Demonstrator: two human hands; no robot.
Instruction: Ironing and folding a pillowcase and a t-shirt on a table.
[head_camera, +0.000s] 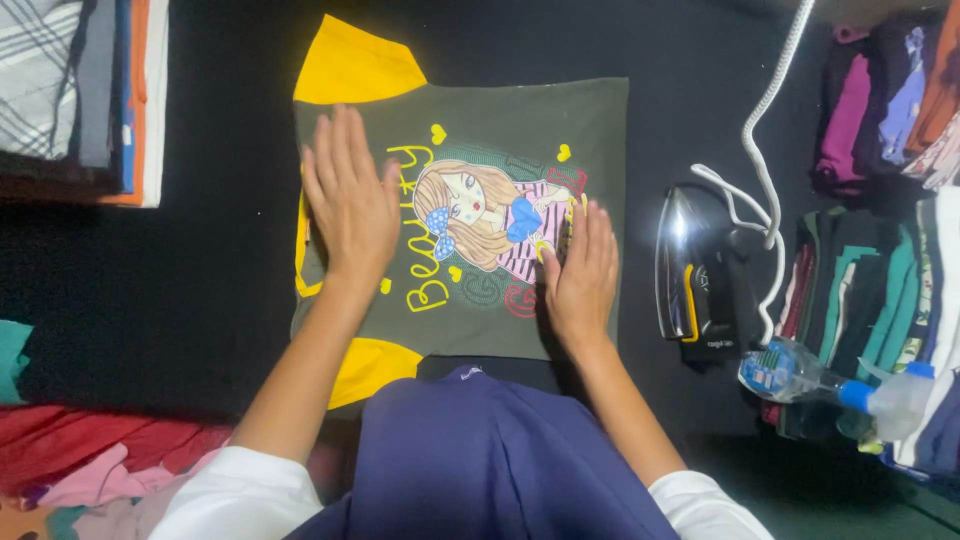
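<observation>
An olive-green t-shirt (520, 115) with yellow sleeves and a cartoon girl print lies flat on a black surface. My left hand (348, 195) rests palm down on the shirt's left part, near the yellow neck trim, fingers together and pointing away. My right hand (582, 270) lies flat on the right side of the print, fingers stretched out. Neither hand holds anything. One yellow sleeve (352, 65) sticks out at the top, the other (375, 368) at the bottom by my lap.
A black iron (692, 270) stands right of the shirt, its white cord (765, 120) running up. A plastic spray bottle (830, 385) lies beside it. Folded clothes are stacked at right (880, 290) and upper left (90, 95); loose garments lie at lower left (90, 460).
</observation>
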